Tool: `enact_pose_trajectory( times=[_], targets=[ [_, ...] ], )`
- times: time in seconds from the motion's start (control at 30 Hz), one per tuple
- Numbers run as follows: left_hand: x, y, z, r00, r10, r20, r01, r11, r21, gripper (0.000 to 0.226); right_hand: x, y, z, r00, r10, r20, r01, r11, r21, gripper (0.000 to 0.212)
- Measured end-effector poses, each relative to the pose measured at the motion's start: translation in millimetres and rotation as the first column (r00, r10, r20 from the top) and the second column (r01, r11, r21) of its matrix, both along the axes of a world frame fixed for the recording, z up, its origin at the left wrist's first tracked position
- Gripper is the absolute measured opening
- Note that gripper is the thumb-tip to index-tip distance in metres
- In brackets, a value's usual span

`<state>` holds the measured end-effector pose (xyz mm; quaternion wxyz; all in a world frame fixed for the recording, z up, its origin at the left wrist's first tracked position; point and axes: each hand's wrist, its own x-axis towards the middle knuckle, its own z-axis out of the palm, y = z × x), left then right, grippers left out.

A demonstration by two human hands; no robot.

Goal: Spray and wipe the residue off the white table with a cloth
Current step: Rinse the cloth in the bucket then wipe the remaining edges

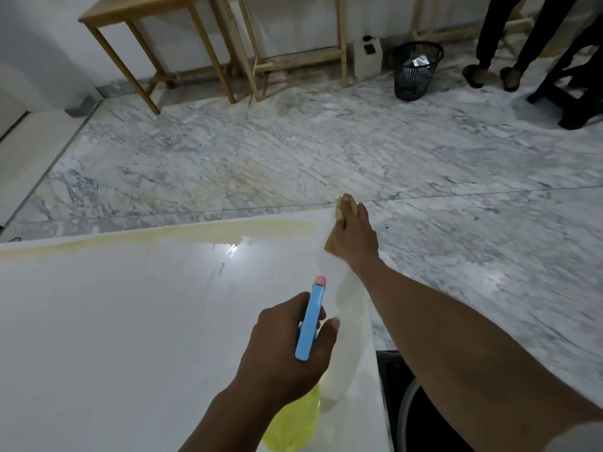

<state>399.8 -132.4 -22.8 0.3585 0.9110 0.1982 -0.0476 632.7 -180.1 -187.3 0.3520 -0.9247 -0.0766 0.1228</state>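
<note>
The white table point(114, 321) fills the lower left of the head view. A yellowish band of residue point(182, 234) runs along its far edge, with a wet glossy patch point(231, 247) beside it. My right hand point(354, 236) is stretched to the table's far right corner and presses a tan cloth point(346, 203) onto it. My left hand point(290, 347) grips a spray bottle with a blue trigger head point(311, 321), a pink nozzle tip and yellow liquid in its body point(293, 422), held above the table's right side.
Beyond the table lies a grey marble floor point(326, 141). Wooden tables point(146, 37) stand at the back wall. A black mesh bin point(416, 70) is at the back right, next to a person's legs point(496, 44) and a dark stool point(571, 93).
</note>
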Motion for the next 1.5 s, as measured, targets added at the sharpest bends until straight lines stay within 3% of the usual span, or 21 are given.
enact_pose_trajectory(
  times=[0.23, 0.43, 0.93, 1.1, 1.23, 1.33, 1.43, 1.5],
  targets=[
    [-18.3, -10.4, 6.1, 0.999, -0.028, 0.017, 0.029, 0.999, -0.032, 0.025, -55.3, -21.7, -7.5, 0.998, 0.023, 0.063, -0.020, 0.999, -0.043, 0.058],
    [-57.1, -23.9, 18.3, 0.996, -0.069, 0.063, 0.067, 0.997, 0.038, 0.021, -144.9, -59.0, -10.5, 0.994, 0.060, 0.087, -0.054, 0.996, -0.070, 0.063],
    [-349.7, -97.4, 22.3, 0.996, -0.082, 0.036, 0.082, 0.997, 0.004, 0.026, -496.5, -200.8, -3.0, 0.998, 0.005, 0.062, -0.003, 1.000, -0.031, 0.060],
    [-426.5, -116.4, 21.7, 0.995, -0.097, 0.023, 0.096, 0.994, 0.051, 0.032, -583.6, -236.8, 2.8, 1.000, -0.023, 0.010, 0.023, 0.999, 0.026, 0.060],
    [-462.8, -125.3, 28.8, 0.995, -0.098, 0.008, 0.098, 0.995, 0.022, 0.028, -628.4, -260.9, 7.4, 0.998, 0.058, -0.003, -0.058, 0.998, -0.007, 0.061],
    [-480.9, -127.7, 36.8, 0.996, -0.083, 0.026, 0.082, 0.995, 0.050, 0.027, -642.2, -278.4, 20.3, 0.983, 0.126, -0.134, -0.142, 0.984, -0.110, 0.050],
    [-494.8, -125.1, 49.0, 0.998, -0.056, 0.040, 0.053, 0.997, 0.062, 0.026, -646.2, -283.8, 48.1, 0.914, 0.178, -0.364, -0.177, 0.984, 0.036, 0.038],
    [-501.9, -117.7, 60.1, 0.998, -0.025, 0.052, 0.022, 0.998, 0.055, 0.026, -641.3, -279.1, 83.9, 0.849, 0.142, -0.508, -0.078, 0.986, 0.146, 0.034]
  ],
)
